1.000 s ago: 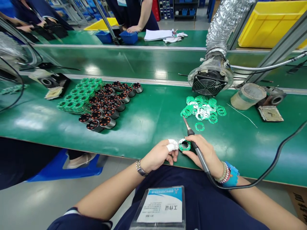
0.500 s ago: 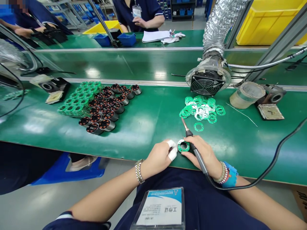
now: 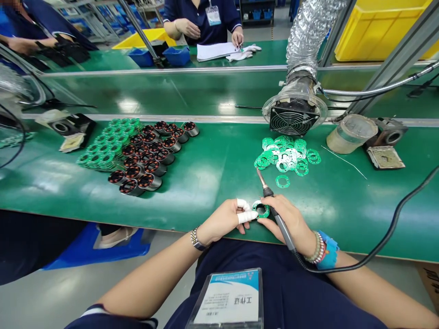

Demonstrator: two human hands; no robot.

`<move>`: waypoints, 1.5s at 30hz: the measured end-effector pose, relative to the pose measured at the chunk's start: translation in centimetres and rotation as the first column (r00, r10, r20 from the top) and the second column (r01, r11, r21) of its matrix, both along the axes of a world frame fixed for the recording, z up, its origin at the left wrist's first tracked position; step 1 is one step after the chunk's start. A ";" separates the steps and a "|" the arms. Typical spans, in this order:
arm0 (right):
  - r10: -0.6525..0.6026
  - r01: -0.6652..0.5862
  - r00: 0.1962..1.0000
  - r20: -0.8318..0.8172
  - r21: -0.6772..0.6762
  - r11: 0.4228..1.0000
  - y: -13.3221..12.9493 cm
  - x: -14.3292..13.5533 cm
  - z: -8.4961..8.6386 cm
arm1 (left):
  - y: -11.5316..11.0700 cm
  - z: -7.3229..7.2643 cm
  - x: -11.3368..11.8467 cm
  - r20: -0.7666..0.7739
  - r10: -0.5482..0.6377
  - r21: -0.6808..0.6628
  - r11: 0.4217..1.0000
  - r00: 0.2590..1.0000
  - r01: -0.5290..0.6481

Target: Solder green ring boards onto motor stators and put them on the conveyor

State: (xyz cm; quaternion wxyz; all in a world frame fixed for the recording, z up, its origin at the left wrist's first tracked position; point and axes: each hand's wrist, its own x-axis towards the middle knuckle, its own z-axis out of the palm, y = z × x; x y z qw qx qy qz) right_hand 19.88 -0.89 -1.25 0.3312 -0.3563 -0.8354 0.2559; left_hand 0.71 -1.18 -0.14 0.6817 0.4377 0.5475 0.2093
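Note:
Near the table's front edge a ring-shaped green circuit board [image 3: 266, 213] is between my two hands; whatever lies beneath it is mostly hidden. My left hand [image 3: 222, 220], with white covers on thumb and forefinger, pinches at the board's left edge. My right hand [image 3: 297, 225] is wrapped around a soldering iron [image 3: 282, 227], whose tip points away toward loose boards. Its thumb and fingertips also touch the board's right side. A pile of ring boards [image 3: 288, 155] lies beyond, with a single ring board [image 3: 282, 186] nearer me.
Motor stators with copper windings [image 3: 150, 182] stand in rows at left, beside stacked green boards [image 3: 103, 145]. A fume fan [image 3: 292, 121] hangs behind the pile. At right are a round tub [image 3: 350, 135], a soldering-iron stand [image 3: 387, 141] and solder wire [image 3: 345, 162]. A co-worker [image 3: 206, 23] sits opposite.
My left fingers have loosened from a tighter curl, and the thumb now reaches over the board's edge. The co-worker opposite has brought a hand down to the papers and gloves.

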 end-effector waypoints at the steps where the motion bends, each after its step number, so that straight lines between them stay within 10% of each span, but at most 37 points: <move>1: 0.000 0.000 1.000 0.000 0.001 1.000 0.0 0.0 0.0 | 0.2 0.0 0.2 -0.009 0.001 -0.006 1.000 1.000 -0.001; 7: -0.012 0.012 1.000 -0.014 0.010 1.000 -0.1 -0.1 -0.2 | 1.1 0.6 -0.1 -0.015 -0.073 -0.020 0.997 0.997 0.072; 21: 0.035 -0.036 0.998 -0.044 -0.024 0.999 0.5 0.8 0.9 | -1.2 -0.1 0.1 -0.351 0.023 0.491 0.855 0.936 0.163; 31: 0.024 -0.023 0.999 -0.023 0.028 0.999 0.4 0.1 0.0 | 0.0 0.4 -0.9 -0.231 -0.188 0.317 0.913 0.955 0.256; 33: 0.024 -0.024 1.000 -0.017 0.030 0.999 0.5 0.1 0.1 | 0.0 0.3 -1.3 -0.362 -0.195 0.426 0.836 0.912 0.347; 37: 0.022 -0.022 1.000 -0.006 0.034 0.999 0.4 0.1 0.1 | -0.2 0.0 -2.2 -0.699 -0.017 0.636 0.442 0.715 0.632; 40: 0.021 -0.021 1.000 -0.001 0.044 0.999 0.4 0.1 0.0 | -0.1 0.0 -2.5 -0.774 0.051 0.620 0.271 0.632 0.737; 43: 0.021 -0.021 1.000 0.005 0.046 0.999 0.4 0.1 -0.1 | 0.3 0.4 -2.2 -0.759 0.012 0.626 0.284 0.650 0.726; 45: 0.020 -0.021 1.000 0.009 0.047 0.999 0.4 0.1 -0.1 | 0.5 0.7 -1.6 -0.684 -0.068 0.628 0.451 0.726 0.634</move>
